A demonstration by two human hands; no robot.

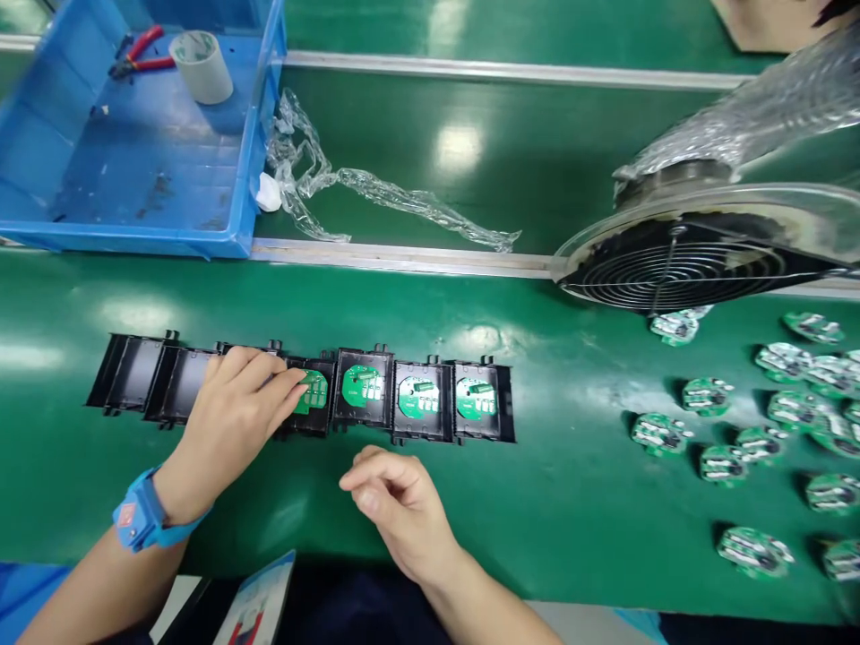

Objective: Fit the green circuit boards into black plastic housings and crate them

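A row of black plastic housings (138,372) lies across the green bench. My left hand (235,399) reaches over the middle of the row, its fingertips closed on the edge of a green circuit board (313,394) inside one housing. Part of the row is hidden beneath that hand. To the right, three more housings each hold a circuit board (363,385) lying flat. The two leftmost housings show no board. My right hand (407,511) hovers in front of the row, fingers curled and thumb close to the index finger, with nothing visible in it. A blue wrist strap (151,515) circles my left wrist.
Several loose circuit boards (756,551) are scattered at the right. Above them hangs a round fan-like hood (672,260) with a wrapped duct. At the back left, a blue bin (154,237) holds red-handled pliers (144,55) and a tape roll (205,72). Crumpled clear plastic (417,204) lies beside it.
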